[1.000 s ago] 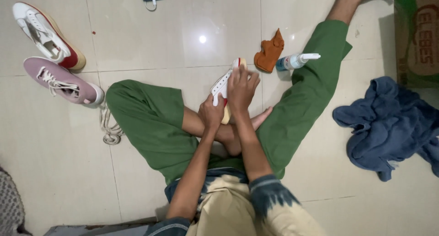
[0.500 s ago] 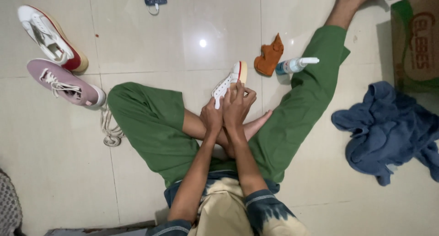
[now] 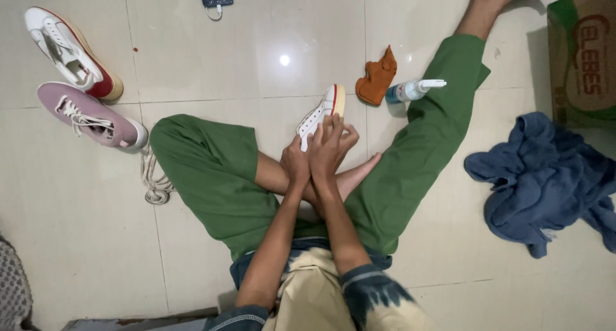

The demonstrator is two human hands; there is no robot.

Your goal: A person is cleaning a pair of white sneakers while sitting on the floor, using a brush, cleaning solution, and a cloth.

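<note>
The white sneaker tilted from lying under the right hand to standing toe-up beyond the fingers, while both hands drew slightly nearer, the left hand alongside.

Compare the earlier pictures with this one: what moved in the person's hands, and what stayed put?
The right hand slid lower down the white shoe, uncovering its toe. The left hand kept its grip underneath. The pink shoe, orange cloth and spray bottle stayed put.
</note>
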